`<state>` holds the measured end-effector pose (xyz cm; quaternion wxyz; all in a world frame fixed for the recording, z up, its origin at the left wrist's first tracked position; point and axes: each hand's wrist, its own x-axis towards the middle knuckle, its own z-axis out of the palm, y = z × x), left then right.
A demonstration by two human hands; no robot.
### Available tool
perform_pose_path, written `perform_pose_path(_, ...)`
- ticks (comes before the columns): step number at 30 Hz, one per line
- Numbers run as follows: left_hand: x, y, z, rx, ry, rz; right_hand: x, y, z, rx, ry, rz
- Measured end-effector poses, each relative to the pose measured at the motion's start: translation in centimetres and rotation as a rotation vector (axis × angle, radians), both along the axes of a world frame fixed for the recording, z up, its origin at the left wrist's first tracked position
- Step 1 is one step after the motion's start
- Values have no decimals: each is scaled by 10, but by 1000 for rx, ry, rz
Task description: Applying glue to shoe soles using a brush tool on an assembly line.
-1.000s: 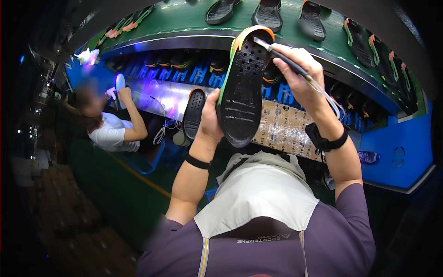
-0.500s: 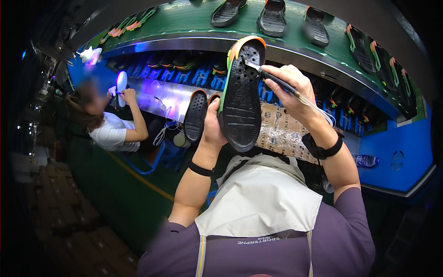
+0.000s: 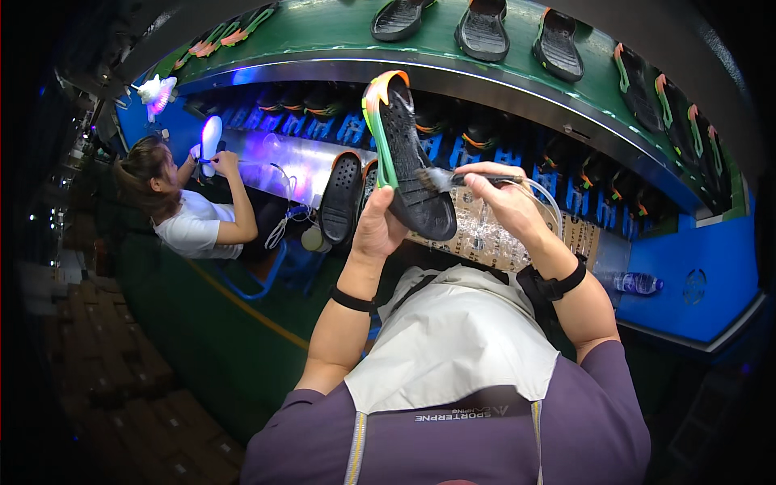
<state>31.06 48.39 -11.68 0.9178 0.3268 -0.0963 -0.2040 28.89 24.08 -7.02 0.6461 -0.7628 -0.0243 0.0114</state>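
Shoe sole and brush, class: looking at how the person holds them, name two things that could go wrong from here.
1. The left hand grips the black shoe sole only at its lower end, so the raised tip could wobble or slip under brush pressure.
2. The right hand works the brush close to the left hand's fingers; whatever is on the bristles might smear onto skin or drip towards the pale apron below.

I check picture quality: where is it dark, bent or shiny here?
Head view: corners and left side fall nearly black; the green belt bends in an arc from the fisheye lens; violet light glares on the metal panel; the shoe sole and brush look sharp.
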Motion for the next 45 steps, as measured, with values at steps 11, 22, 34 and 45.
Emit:
perform_pose_path(11,0,1,-6,207,-122,125,-14,2,-11,-175,-49,-48)
perform_pose_path(22,-14,30,-33,-5,203,175,-14,-6,-32,-240,-84,-130)
perform_pose_path(34,126,58,76,2,-153,-78,-45,-43,-67,-205,54,-180)
perform_pose_path(45,77,67,-118,229,476,-423,-63,-46,-87,-243,113,-196)
